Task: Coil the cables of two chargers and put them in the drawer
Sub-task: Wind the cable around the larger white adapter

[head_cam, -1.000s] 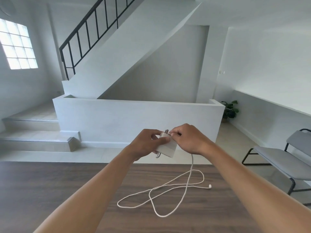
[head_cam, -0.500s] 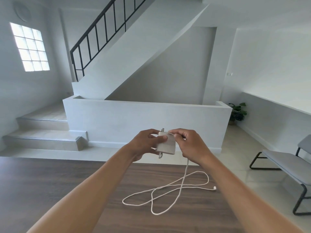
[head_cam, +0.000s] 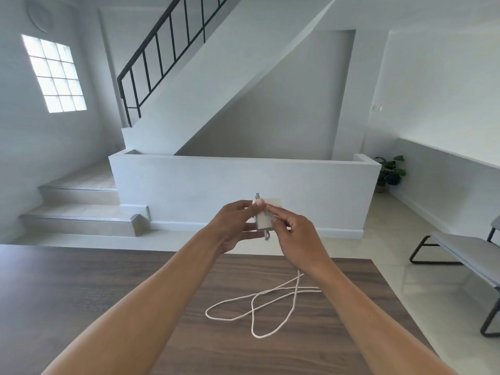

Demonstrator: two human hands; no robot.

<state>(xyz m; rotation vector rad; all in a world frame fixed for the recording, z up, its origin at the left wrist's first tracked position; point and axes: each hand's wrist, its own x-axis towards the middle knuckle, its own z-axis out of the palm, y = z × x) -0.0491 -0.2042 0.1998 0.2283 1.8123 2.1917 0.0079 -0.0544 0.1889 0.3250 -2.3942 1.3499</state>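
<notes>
a white charger [head_cam: 266,216] is held above the table [head_cam: 81,288] by the left hand [head_cam: 235,226]; its cable [head_cam: 257,307] is pinched by the right hand [head_cam: 295,236]. most cable lies uncoiled on the table; no second charger or drawer is seen.

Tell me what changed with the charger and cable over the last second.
The right hand shifted its pinch from the charger block's top to its front face, and the block now stands more upright. The left hand still grips it. The white cable still lies in loose loops on the table, uncoiled.
</notes>
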